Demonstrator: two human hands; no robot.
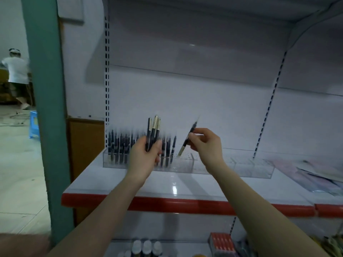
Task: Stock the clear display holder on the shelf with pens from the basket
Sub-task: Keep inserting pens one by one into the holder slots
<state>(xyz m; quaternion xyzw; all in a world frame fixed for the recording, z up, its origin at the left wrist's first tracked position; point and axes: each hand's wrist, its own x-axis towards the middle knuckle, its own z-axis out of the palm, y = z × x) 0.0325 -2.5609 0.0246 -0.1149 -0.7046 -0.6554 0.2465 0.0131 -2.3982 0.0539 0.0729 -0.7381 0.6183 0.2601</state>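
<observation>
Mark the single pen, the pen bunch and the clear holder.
single pen (182,148), head view, on its pale lower barrel.
pen bunch (153,127), head view, on the upper barrels.
holder (241,170), head view, on the bare front wall towards its right end.

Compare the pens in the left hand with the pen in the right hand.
Count: the left hand grips a bundle of pens; the right hand pinches a single pen.
Pose: the bundle of pens stands nearly upright, pale ends up; the single pen is tilted, pale end down toward an unfilled stretch of the clear holder.
Shared: dark barrels, pale ends.
</observation>
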